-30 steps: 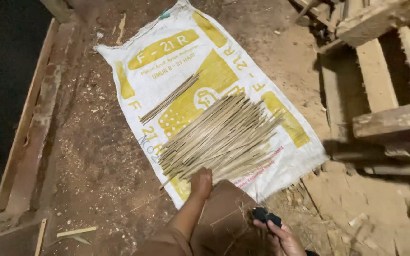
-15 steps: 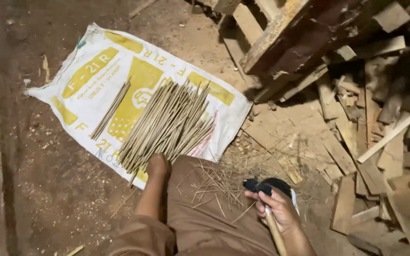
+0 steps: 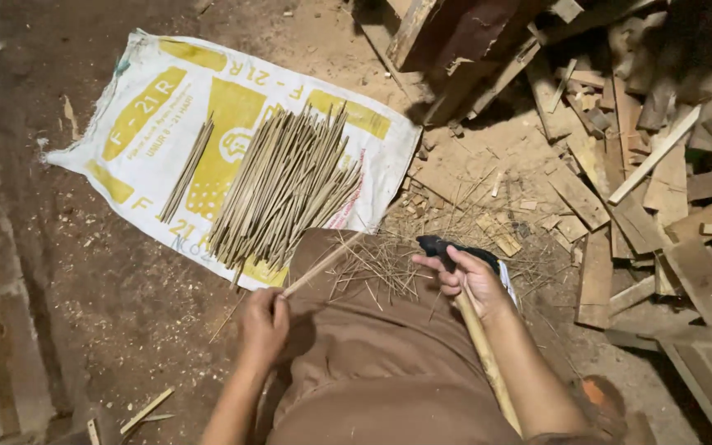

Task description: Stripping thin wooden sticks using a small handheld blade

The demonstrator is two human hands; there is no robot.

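Upper left of frame: sack, flat, bearing stick pile.
Left hand: grasping thin pale stick.
Right hand: clenched on black-handled knife.

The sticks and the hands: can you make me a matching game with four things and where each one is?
1. big pile of sticks
2. left hand
3. right hand
4. wood scraps

A. heaped at the right on the ground
B. grips a black handle
C. lying on the white and yellow sack
D. holds one thin stick

Pairs: 1-C, 2-D, 3-B, 4-A
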